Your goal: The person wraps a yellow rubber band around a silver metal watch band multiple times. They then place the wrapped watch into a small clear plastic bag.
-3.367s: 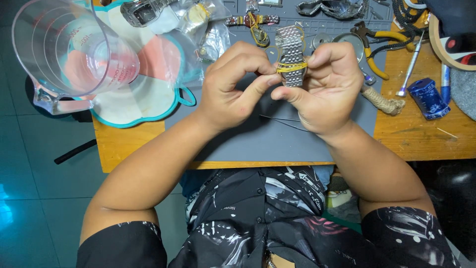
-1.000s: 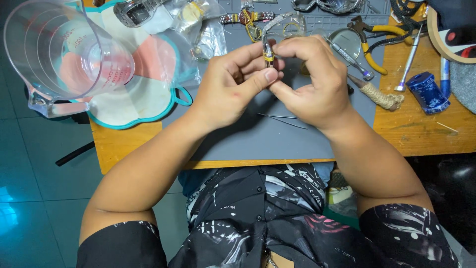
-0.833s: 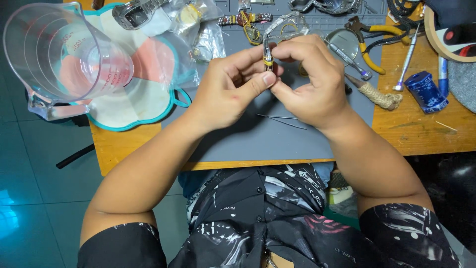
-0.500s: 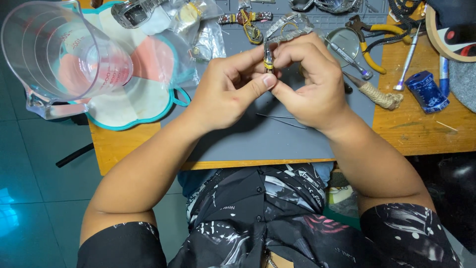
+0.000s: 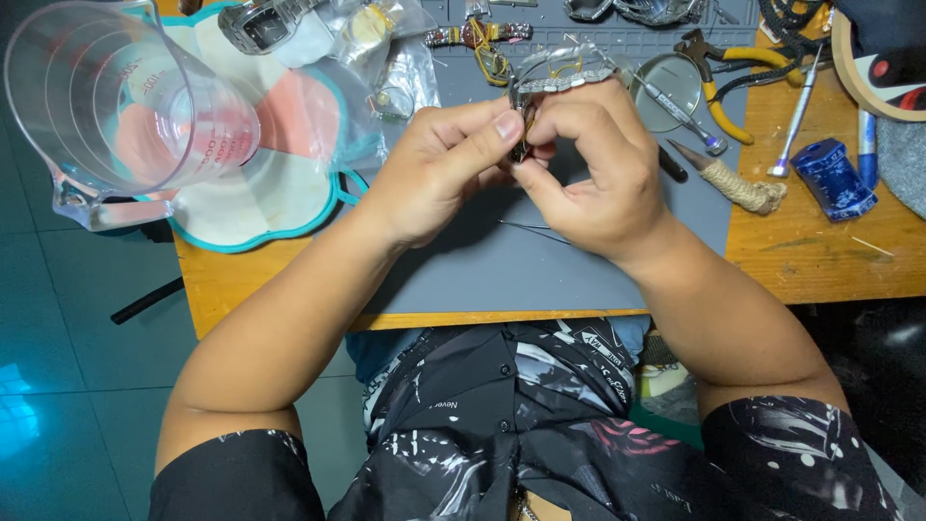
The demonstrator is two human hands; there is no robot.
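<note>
Above a grey work mat (image 5: pixel 502 270), my left hand (image 5: pixel 439 174) and my right hand (image 5: pixel 588 178) meet fingertip to fingertip. Both pinch a metal watch bracelet (image 5: pixel 564 79), whose silver links arch over my right hand's knuckles. Its clasp end with a bit of gold sits edge-on between my thumbs (image 5: pixel 522 135), mostly hidden by the fingers. A thin wire or pin (image 5: pixel 531 228) lies on the mat just below my hands.
A clear measuring jug (image 5: pixel 116 96) stands at the left on a teal-edged mat (image 5: pixel 270 207). Yellow-handled pliers (image 5: pixel 719 82), a round lens (image 5: pixel 670 92), a cord-wrapped tool (image 5: pixel 738 183), a blue cylinder (image 5: pixel 831 178) and several small bags and watch parts crowd the wooden table (image 5: pixel 820 260).
Earlier the bracelet was held flat and face-on between both hands. It is now turned edge-on, and my hands have closed tighter around its clasp end; they have barely moved in the last second.
</note>
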